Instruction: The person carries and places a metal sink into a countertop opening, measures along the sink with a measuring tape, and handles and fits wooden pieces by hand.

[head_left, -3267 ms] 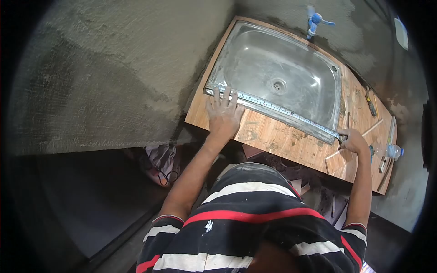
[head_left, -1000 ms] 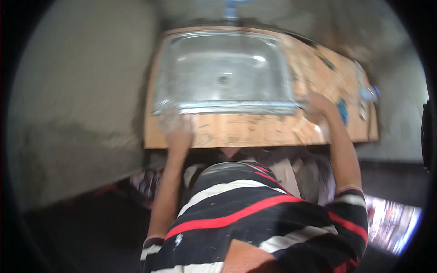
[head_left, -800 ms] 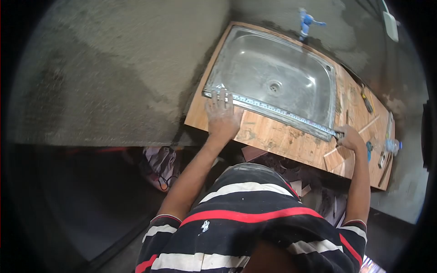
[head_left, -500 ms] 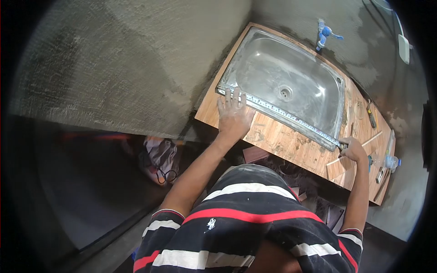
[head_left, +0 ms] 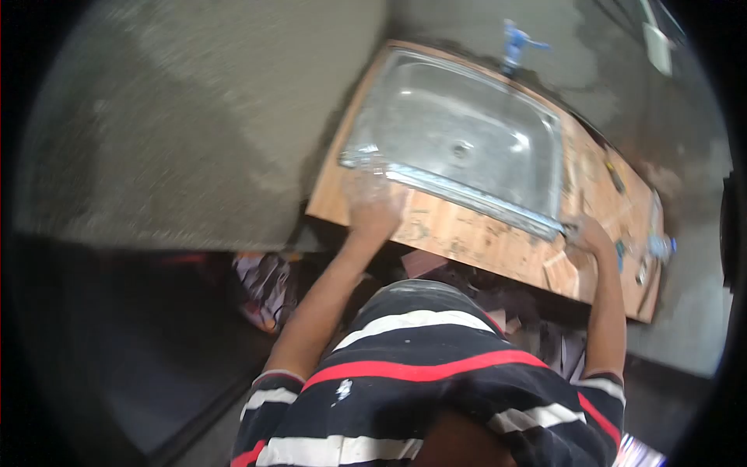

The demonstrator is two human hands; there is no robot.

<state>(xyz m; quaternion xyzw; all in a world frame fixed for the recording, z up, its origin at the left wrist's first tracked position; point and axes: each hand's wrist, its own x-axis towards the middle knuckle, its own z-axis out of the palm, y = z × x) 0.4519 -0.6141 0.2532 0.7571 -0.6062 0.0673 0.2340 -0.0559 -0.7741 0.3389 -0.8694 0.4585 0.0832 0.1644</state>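
Observation:
A stainless steel sink (head_left: 436,109) is set in a wood-grain countertop (head_left: 443,222). Along its front rim stretches the blade of a tape measure (head_left: 467,194). My left hand (head_left: 375,201), smeared by motion, lies over the blade near the rim's left corner, its fingers stretched forward. At the front right corner, my right hand (head_left: 589,236) is closed around the right end of the tape measure. The case itself is mostly hidden by those fingers.
A blue tap (head_left: 513,48) juts from the cement wall behind the sink. On the countertop's right lie a yellow-and-black tool (head_left: 615,177), a wood offcut (head_left: 560,272) and a plastic bottle (head_left: 661,246). A cloth bundle (head_left: 264,288) sits below at left.
The whole view has shifted, so the sink and countertop appear farther left and the picture is blurrier. Both hands remain at the same ends of the sink's front rim.

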